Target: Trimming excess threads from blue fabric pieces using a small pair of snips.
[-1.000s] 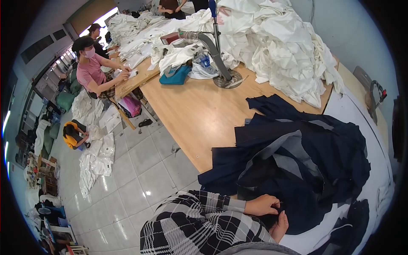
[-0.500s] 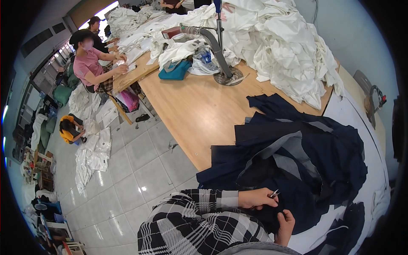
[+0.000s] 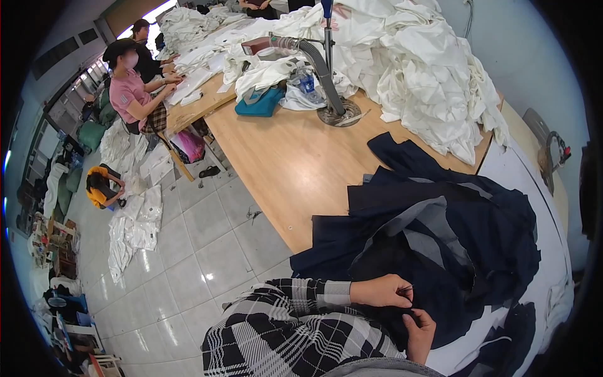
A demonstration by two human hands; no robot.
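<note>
Near the lower middle, my left hand [image 3: 381, 291], in a plaid sleeve, is closed around small thread snips [image 3: 408, 289]; only a thin dark part of them shows at the fingers. Just below and to its right, my right hand [image 3: 419, 333] pinches the edge of a navy garment [image 3: 433, 314], thumb and finger together. The two hands are close but apart. A heap of navy fabric pieces [image 3: 402, 201] with grey inner sides spreads over the table beyond them. What lies beneath my fingers is mostly hidden.
A wooden table [image 3: 282, 163] holds a large pile of white garments [image 3: 433, 81], a hose on a stand [image 3: 320, 75] and a teal pouch [image 3: 260, 103]. Co-workers [image 3: 135, 94] handle white cloth at the far left. One person [image 3: 100, 187] crouches on the tiled floor [image 3: 188, 276].
My left hand has turned slightly, and the snips' shiny blades no longer show. The right hand stays nearly in place. The seated co-worker in pink has lowered their hands to the table.
</note>
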